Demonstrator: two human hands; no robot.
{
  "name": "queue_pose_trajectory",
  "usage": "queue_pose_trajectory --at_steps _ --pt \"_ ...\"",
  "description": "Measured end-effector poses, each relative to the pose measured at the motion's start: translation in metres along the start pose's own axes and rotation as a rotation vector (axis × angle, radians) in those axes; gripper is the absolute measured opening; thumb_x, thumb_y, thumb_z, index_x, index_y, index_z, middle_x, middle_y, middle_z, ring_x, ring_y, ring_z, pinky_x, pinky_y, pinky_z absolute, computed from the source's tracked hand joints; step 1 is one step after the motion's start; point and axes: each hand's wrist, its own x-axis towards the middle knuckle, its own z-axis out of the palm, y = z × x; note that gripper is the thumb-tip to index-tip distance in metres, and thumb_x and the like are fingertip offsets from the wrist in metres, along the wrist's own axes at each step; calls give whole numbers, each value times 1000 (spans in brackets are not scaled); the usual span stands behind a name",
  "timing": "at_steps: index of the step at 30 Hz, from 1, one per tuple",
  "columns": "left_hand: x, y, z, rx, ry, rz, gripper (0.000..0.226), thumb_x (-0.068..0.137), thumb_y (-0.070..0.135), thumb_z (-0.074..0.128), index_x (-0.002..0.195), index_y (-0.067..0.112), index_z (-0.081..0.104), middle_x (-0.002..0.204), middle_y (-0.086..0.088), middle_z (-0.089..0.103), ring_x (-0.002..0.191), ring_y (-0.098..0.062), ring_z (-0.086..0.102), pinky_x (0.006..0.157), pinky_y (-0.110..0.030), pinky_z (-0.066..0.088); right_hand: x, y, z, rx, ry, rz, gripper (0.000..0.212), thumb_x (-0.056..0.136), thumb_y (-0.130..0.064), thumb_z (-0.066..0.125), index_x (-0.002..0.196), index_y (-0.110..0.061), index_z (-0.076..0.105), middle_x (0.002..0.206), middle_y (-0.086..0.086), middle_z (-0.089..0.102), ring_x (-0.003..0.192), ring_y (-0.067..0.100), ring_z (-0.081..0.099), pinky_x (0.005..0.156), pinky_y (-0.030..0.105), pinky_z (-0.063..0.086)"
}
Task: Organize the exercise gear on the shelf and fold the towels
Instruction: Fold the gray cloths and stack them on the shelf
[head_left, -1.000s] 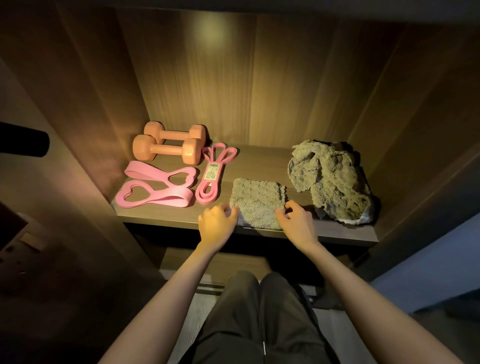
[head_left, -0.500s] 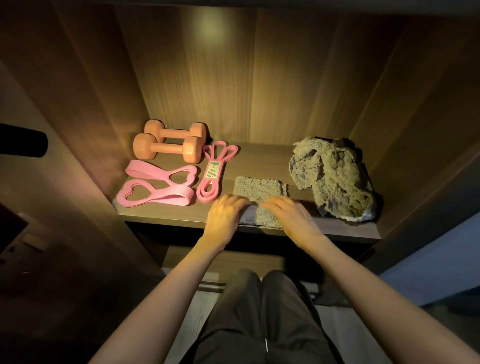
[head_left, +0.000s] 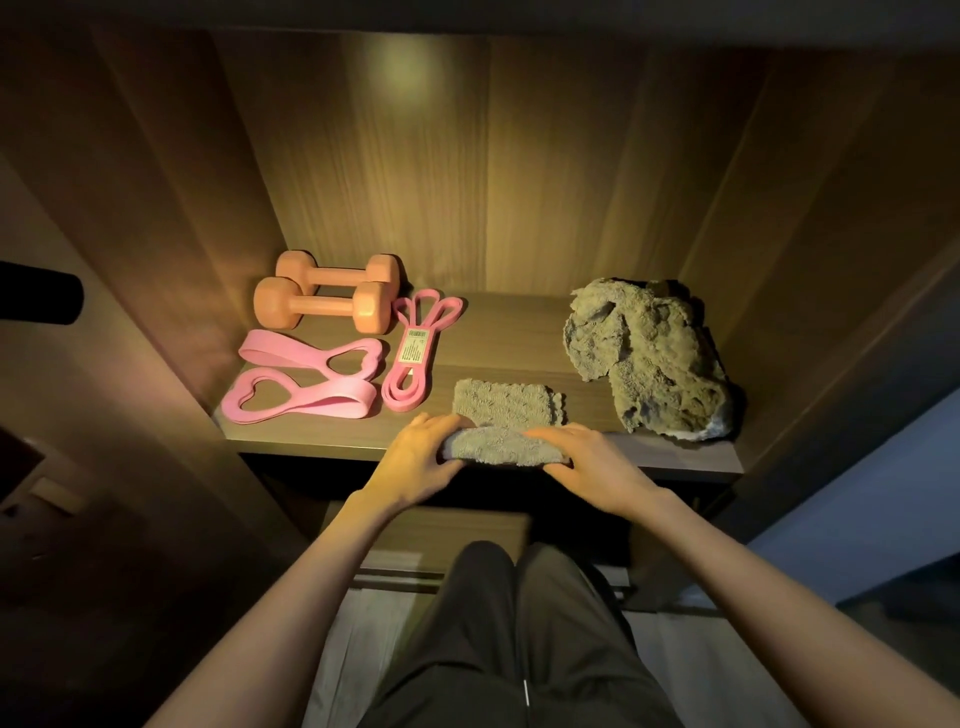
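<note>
dumbbells (head_left: 322, 307) (head_left: 337, 270): 2 | figure-eight bands (head_left: 270, 354) (head_left: 343, 401): 2 | loop band (head_left: 413, 349): 1 | small towel (head_left: 504, 408): 1 | crumpled towel heap (head_left: 649, 358): 1

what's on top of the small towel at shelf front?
The small towel has its own near edge folded back over it, gripped by the left hand and right hand. Its far half lies bare; anything beneath fold and hands is hidden.

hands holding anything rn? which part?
Yes. Both grip the small grey towel by its near, folded-over edge at the shelf front: left hand at its left end, right hand at its right end.
</note>
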Motion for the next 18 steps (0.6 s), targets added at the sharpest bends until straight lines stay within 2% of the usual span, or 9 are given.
queue_pose_trajectory --at_steps 3,4,6,7,8,11,14,16,18 --pt "5 5 -3 -89 -39 -153 34 86 27 67 115 12 59 106 -5 65 98 -23 55 84 -34 43 1 0 -4 166 27 92 43 95 -36 54 136 -28 46 81 1 61 63 3 52 56 16 34" --pt "8 8 -3 -130 -32 -222 33 87 33 65 107 8 60 95 -5 65 89 -21 55 79 -34 44 2 -1 -6 238 58 128 44 94 -39 54 134 -21 48 82 6 64 64 5 55 57 20 38" --pt "13 13 -2 -214 17 -362 39 88 41 62 84 3 53 72 -3 54 71 -20 51 67 -35 41 7 -2 -8 393 138 232 49 93 -41 56 128 -7 50 110 16 64 98 20 63 77 34 49" --pt "16 15 -1 -244 46 -418 42 89 43 61 75 5 49 67 -1 48 66 -19 48 64 -35 39 11 -2 -7 453 172 287 49 93 -42 57 124 -4 51 119 17 61 110 26 59 82 39 49" --pt "19 16 1 -264 73 -463 43 89 44 61 70 9 46 63 1 44 63 -18 44 62 -34 36 15 -3 -5 480 200 333 48 92 -42 58 121 -5 52 117 15 62 111 27 58 77 36 49" --pt "28 18 7 -261 144 -577 43 87 46 62 64 15 43 61 4 44 64 -18 45 61 -30 32 25 -8 -2 416 293 430 52 91 -45 57 127 -9 50 77 -3 58 75 14 57 59 29 40" --pt "35 17 10 -239 153 -668 39 84 51 63 83 13 55 80 1 58 86 -23 58 72 -31 43 31 -11 3 337 411 483 49 90 -41 61 128 -15 47 79 -6 56 78 17 55 64 30 40" --pt "37 17 10 -218 162 -691 49 81 54 64 101 11 54 91 -1 61 93 -23 60 80 -35 48 32 -17 4 260 454 456 50 90 -33 63 133 -21 41 101 4 58 90 21 55 74 31 44" --pt "37 20 10 -162 218 -633 51 81 51 66 111 13 50 96 -2 62 95 -24 60 80 -38 50 33 -23 3 20 461 357 51 90 -24 62 136 -29 39 124 8 48 104 24 52 82 34 46"
